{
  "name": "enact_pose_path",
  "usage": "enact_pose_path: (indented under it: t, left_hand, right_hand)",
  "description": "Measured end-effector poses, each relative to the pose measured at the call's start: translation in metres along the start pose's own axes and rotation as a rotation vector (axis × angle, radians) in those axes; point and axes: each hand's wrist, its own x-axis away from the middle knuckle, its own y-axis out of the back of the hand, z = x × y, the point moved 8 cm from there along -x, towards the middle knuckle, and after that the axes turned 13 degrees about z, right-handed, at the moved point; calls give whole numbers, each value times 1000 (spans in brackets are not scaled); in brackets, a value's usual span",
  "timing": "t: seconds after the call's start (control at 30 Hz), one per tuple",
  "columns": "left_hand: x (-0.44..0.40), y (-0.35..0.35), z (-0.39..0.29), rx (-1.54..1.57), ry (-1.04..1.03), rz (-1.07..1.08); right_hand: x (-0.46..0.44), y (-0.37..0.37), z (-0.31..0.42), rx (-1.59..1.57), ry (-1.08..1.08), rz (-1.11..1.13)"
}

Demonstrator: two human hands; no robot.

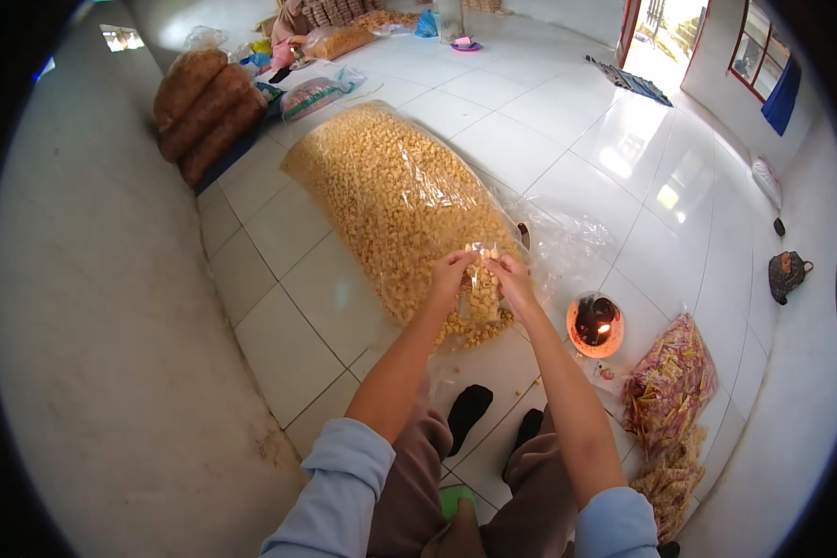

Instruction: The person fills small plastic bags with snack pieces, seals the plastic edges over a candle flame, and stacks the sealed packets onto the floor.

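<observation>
Left hand (449,277), right hand (511,278) on packet (484,299); white-tiled floor (521,139), pale walls (102,279).

the small packet (483,290) between my left hand (450,272) and right hand (511,276) is thin, clear, shiny plastic. just beyond my hands, the big bag (381,181) is clear plastic too, glossy and creased, with white glints across it. the loose film (567,237) to the right of my hands is crinkled, see-through plastic. further right and nearer me, the bag of sachets (671,372) has a shiny plastic skin. all around, the floor tiles (502,144) are smooth and glossy, mirroring the light. well left of my hands, the wall (112,279) looks matt. nearer my body, my sleeves (339,479) and trousers (539,479) are matt cloth.
</observation>
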Motion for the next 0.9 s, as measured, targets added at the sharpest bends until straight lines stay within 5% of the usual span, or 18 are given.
enact_pose_path:
  t: [0.33,0.5,0.73,0.9]
  left_hand:
    - [12,-24,-44,27,-364,86]
    - [15,-39,-54,22,-330,94]
    - [13,-43,-63,174,-331,24]
    - [-1,-11,-27,50,-184,-204]
  right_hand:
    - [14,-3,55,-77,220,-87]
    - [16,7,76,-11,376,-209]
    - [19,12,81,-48,364,-235]
    - [8,-2,45,-39,55,11]
